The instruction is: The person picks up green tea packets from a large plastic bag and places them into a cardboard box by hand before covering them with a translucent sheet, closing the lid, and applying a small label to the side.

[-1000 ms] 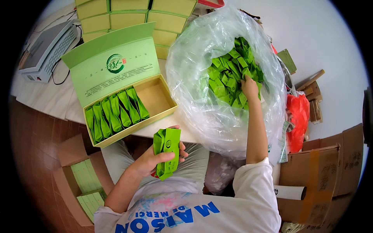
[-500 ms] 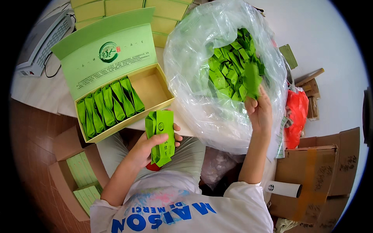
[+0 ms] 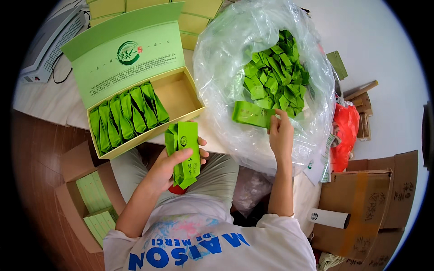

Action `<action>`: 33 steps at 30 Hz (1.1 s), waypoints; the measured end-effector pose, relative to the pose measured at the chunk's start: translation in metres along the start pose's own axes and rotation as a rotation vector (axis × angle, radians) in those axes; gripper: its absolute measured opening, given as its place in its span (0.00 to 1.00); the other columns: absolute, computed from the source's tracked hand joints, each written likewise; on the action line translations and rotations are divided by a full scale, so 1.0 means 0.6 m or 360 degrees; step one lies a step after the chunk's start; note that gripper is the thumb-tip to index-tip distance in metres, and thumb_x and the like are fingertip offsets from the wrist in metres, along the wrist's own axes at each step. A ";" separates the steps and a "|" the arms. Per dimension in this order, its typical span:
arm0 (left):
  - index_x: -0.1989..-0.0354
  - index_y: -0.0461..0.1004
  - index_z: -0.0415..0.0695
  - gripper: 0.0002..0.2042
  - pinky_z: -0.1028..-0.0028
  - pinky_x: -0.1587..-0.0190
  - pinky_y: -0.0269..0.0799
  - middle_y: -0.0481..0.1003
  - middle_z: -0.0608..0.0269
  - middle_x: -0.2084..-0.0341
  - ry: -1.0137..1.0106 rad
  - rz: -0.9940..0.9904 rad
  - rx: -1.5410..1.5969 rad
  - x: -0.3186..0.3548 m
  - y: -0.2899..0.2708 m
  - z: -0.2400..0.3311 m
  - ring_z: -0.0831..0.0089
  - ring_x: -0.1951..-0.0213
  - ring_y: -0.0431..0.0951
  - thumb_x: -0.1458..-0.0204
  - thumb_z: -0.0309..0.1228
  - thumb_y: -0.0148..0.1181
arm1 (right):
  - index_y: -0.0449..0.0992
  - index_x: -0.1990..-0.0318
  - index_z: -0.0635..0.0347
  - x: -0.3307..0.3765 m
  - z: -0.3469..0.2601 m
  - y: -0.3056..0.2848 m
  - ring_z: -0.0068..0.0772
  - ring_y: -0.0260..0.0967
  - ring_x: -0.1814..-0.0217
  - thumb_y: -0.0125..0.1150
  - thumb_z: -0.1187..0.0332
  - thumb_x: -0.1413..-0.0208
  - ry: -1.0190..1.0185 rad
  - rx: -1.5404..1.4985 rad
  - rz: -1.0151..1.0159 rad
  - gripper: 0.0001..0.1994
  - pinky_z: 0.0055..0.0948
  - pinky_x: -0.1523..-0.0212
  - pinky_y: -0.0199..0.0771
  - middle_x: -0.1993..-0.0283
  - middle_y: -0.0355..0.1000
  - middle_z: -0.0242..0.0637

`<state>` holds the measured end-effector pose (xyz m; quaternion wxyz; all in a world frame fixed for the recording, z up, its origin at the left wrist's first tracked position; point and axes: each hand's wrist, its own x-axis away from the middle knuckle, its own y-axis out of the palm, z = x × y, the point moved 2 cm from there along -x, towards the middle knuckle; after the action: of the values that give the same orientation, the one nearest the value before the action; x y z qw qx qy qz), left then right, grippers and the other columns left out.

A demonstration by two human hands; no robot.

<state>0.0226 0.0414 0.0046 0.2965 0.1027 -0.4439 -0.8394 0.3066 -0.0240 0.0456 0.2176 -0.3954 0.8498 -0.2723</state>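
Note:
My left hand (image 3: 169,168) grips a small stack of green foil sachets (image 3: 184,152) upright above my lap. My right hand (image 3: 281,131) pinches one green sachet (image 3: 251,114) by its end, held level in front of the large clear plastic bag (image 3: 226,67) full of loose green sachets (image 3: 275,72). An open green gift box (image 3: 178,94) with its lid raised lies on the white table; several sachets (image 3: 126,115) stand in a row in its left part, and its right part shows bare yellow lining.
Stacked closed green boxes (image 3: 194,13) sit behind the open box. A white machine (image 3: 43,54) stands at far left. A cardboard carton with flat green boxes (image 3: 92,198) is on the floor left. Brown cartons (image 3: 366,203), a red bag (image 3: 343,131) and a paper cup (image 3: 330,218) lie right.
My right hand has come out of the bag's pile and down toward me, carrying one sachet. The left hand with its stack has barely moved.

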 end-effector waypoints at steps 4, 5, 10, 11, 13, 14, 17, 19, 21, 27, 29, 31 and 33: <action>0.39 0.53 0.42 0.27 0.67 0.51 0.71 0.66 0.57 0.51 0.0068 0.0132 -0.0123 0.004 -0.002 0.001 0.66 0.53 0.72 0.45 0.33 0.55 | 0.67 0.49 0.64 0.038 -0.057 -0.029 0.19 0.58 0.84 0.47 0.70 0.39 0.0347 -0.0897 0.0031 0.13 0.18 0.83 0.55 0.82 0.65 0.31; 0.37 0.51 0.44 0.29 0.66 0.50 0.71 0.66 0.56 0.51 0.0131 0.0158 -0.0178 0.001 0.001 0.000 0.65 0.52 0.72 0.45 0.36 0.55 | 0.66 0.48 0.63 0.039 -0.060 -0.032 0.20 0.58 0.84 0.47 0.69 0.39 0.0401 -0.1295 0.0102 0.14 0.18 0.84 0.55 0.82 0.65 0.31; 0.35 0.44 0.46 0.36 0.68 0.48 0.69 0.64 0.59 0.50 0.0356 0.0162 -0.0262 -0.028 0.015 -0.018 0.67 0.50 0.70 0.48 0.28 0.60 | 0.62 0.43 0.59 0.090 -0.088 0.022 0.22 0.61 0.83 0.48 0.66 0.39 0.0838 -0.1859 -0.0375 0.18 0.17 0.81 0.59 0.73 0.71 0.36; 0.35 0.44 0.46 0.36 0.68 0.48 0.69 0.64 0.59 0.50 0.0356 0.0168 -0.0260 -0.035 0.022 -0.021 0.67 0.50 0.70 0.48 0.28 0.60 | 0.62 0.43 0.59 0.100 -0.088 0.031 0.23 0.62 0.82 0.48 0.66 0.39 0.0857 -0.1943 -0.0494 0.18 0.18 0.80 0.61 0.72 0.72 0.38; 0.35 0.40 0.47 0.40 0.68 0.47 0.67 0.63 0.59 0.49 0.0644 0.0237 -0.0451 -0.048 0.036 -0.018 0.69 0.49 0.70 0.49 0.29 0.63 | 0.62 0.44 0.60 0.118 -0.101 0.050 0.24 0.64 0.83 0.48 0.67 0.39 0.0919 -0.1948 -0.0564 0.17 0.19 0.82 0.62 0.73 0.72 0.40; 0.35 0.38 0.47 0.41 0.68 0.46 0.67 0.63 0.59 0.48 0.0684 0.0248 -0.0584 -0.054 0.034 -0.018 0.70 0.50 0.71 0.49 0.30 0.63 | 0.62 0.44 0.60 0.125 -0.102 0.058 0.24 0.64 0.83 0.48 0.67 0.39 0.0922 -0.1947 -0.0573 0.17 0.19 0.82 0.62 0.73 0.72 0.40; 0.35 0.39 0.47 0.39 0.69 0.46 0.67 0.62 0.59 0.48 0.0612 0.0201 -0.0379 -0.056 0.047 -0.017 0.69 0.51 0.72 0.48 0.30 0.63 | 0.61 0.45 0.59 0.144 -0.107 0.080 0.25 0.65 0.85 0.47 0.67 0.39 0.0881 -0.1868 -0.0881 0.15 0.20 0.84 0.62 0.77 0.71 0.39; 0.35 0.40 0.47 0.37 0.68 0.46 0.67 0.63 0.59 0.49 0.0583 0.0190 -0.0336 -0.054 0.049 -0.012 0.69 0.50 0.72 0.47 0.29 0.61 | 0.59 0.46 0.58 0.150 -0.108 0.088 0.25 0.64 0.87 0.47 0.68 0.38 0.0916 -0.1688 -0.1042 0.15 0.20 0.86 0.60 0.82 0.69 0.37; 0.36 0.40 0.47 0.37 0.71 0.47 0.67 0.63 0.59 0.49 0.0309 0.0240 -0.0281 -0.052 0.039 -0.018 0.69 0.50 0.71 0.47 0.30 0.61 | 0.63 0.48 0.59 0.148 -0.115 0.076 0.23 0.62 0.88 0.48 0.68 0.38 0.0829 -0.1348 -0.1053 0.12 0.19 0.85 0.58 0.85 0.68 0.34; 0.36 0.44 0.45 0.38 0.74 0.48 0.65 0.64 0.56 0.50 0.0501 0.0124 -0.1232 -0.036 0.051 -0.029 0.71 0.50 0.69 0.51 0.32 0.64 | 0.69 0.49 0.62 0.115 -0.151 0.047 0.30 0.69 0.72 0.62 0.73 0.49 -0.0731 -0.0293 -0.0187 0.19 0.23 0.73 0.68 0.66 0.74 0.40; 0.37 0.44 0.45 0.38 0.71 0.47 0.64 0.66 0.55 0.51 0.0404 0.0073 -0.1278 -0.025 0.065 -0.024 0.71 0.50 0.69 0.51 0.32 0.65 | 0.70 0.49 0.62 0.109 -0.154 0.041 0.39 0.72 0.60 0.65 0.73 0.53 -0.0813 -0.0212 -0.0244 0.22 0.27 0.63 0.73 0.55 0.72 0.42; 0.37 0.45 0.44 0.39 0.70 0.46 0.64 0.67 0.55 0.53 0.0274 0.0093 -0.1064 -0.022 0.066 -0.024 0.71 0.50 0.69 0.52 0.32 0.65 | 0.72 0.52 0.64 0.108 -0.157 0.045 0.44 0.73 0.59 0.66 0.73 0.54 -0.1045 -0.0099 -0.0402 0.19 0.29 0.62 0.74 0.56 0.73 0.44; 0.37 0.45 0.44 0.39 0.70 0.46 0.63 0.67 0.55 0.53 0.0294 0.0106 -0.1074 -0.021 0.059 -0.030 0.70 0.51 0.69 0.52 0.33 0.65 | 0.75 0.59 0.65 0.112 -0.161 0.047 0.44 0.73 0.63 0.65 0.74 0.54 -0.1019 -0.0093 -0.0320 0.13 0.30 0.64 0.74 0.60 0.74 0.43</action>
<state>0.0554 0.0212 0.0215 0.3798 0.0600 -0.1159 -0.9158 0.1946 -0.0335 0.0905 0.4341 -0.5488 0.7025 -0.1299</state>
